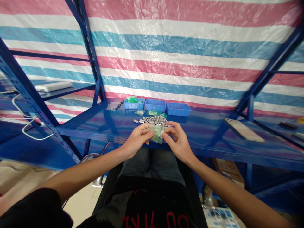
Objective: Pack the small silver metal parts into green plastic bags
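Note:
Between my two hands, at the front edge of the blue table, is a small clear plastic bag (157,134) with pale green contents. My left hand (138,139) pinches its left side between thumb and fingers. On the other side, my right hand (177,141) grips the bag's right edge, thumb toward me. Just behind the bag lies a pile of small silvery metal pieces (155,119), partly hidden by my fingers and the bag. Further back, more small green-filled bags (153,112) lie flat, with another little bag (140,112) to their left.
Three blue bins stand in a row at the back: a left bin (134,105) holding green bags, a middle bin (155,104) and a right bin (178,109). A phone (244,129) lies at the right. Blue rack posts (91,47) rise at both sides.

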Demonstrator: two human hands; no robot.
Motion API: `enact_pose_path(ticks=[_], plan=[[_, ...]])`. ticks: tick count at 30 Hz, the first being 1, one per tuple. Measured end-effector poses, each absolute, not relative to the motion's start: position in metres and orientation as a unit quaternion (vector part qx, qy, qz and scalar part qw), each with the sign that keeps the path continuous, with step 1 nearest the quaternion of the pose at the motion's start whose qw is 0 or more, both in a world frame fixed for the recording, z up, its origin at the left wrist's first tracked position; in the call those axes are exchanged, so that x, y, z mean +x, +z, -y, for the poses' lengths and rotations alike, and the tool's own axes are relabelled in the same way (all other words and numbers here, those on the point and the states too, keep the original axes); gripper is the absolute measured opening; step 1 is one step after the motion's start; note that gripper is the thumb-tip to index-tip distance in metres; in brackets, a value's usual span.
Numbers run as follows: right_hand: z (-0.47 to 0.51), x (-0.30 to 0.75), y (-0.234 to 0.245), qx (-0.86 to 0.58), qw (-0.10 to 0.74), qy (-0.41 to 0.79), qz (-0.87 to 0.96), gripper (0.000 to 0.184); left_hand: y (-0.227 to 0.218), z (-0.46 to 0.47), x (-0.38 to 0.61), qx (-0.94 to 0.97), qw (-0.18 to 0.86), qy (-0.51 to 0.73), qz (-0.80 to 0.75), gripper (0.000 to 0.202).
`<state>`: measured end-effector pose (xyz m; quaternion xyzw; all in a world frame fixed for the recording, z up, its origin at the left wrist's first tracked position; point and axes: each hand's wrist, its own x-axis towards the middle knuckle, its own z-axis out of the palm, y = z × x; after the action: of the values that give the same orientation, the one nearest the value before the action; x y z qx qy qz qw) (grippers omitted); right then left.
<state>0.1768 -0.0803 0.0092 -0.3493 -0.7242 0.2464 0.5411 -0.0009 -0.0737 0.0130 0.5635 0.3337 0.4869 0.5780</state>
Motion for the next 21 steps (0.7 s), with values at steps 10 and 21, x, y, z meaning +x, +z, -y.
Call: enact_pose_path(ticks=[10, 21], plan=[[0.082, 0.17, 0.014, -0.38, 0.525, 0.348, 0.678, 0.022, 0.012, 0.067, -0.004, 0.649, 0.491, 0.466, -0.348, 0.026], [0.06, 0.184, -0.005, -0.377, 0.497, 0.051, 0.78, 0.015, 0.009, 0.044, -0.025, 0.695, 0.472, 0.437, -0.322, 0.032]])
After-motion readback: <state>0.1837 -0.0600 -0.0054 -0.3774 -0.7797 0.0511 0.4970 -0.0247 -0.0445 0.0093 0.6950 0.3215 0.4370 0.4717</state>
